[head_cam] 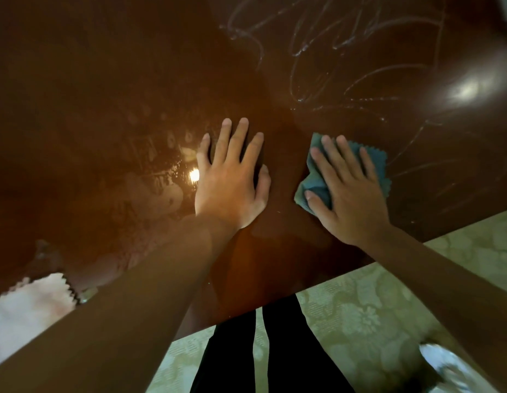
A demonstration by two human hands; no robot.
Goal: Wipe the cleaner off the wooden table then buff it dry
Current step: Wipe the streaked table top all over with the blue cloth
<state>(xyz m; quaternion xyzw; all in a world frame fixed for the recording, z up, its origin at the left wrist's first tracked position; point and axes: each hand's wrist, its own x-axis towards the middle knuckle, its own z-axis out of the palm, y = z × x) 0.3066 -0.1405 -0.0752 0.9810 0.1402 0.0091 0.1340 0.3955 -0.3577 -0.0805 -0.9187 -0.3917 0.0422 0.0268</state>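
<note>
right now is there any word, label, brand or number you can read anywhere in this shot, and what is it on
None: no readable text in this view.
The pale streaks on the wooden table are looping cleaner smears, not letters.
The blue cloth under the right hand shows no tag or print.
The white cloth at the table's near left edge is blurred; no marking shows.

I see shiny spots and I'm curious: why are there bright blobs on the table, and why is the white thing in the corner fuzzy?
Head view: the blobs are lamp glare on the glossy wooden table, one beside the left hand, a bigger smeared one far right. The white cloth looks blurred at the frame's edge. The right hand on the blue cloth is sharper.
</note>
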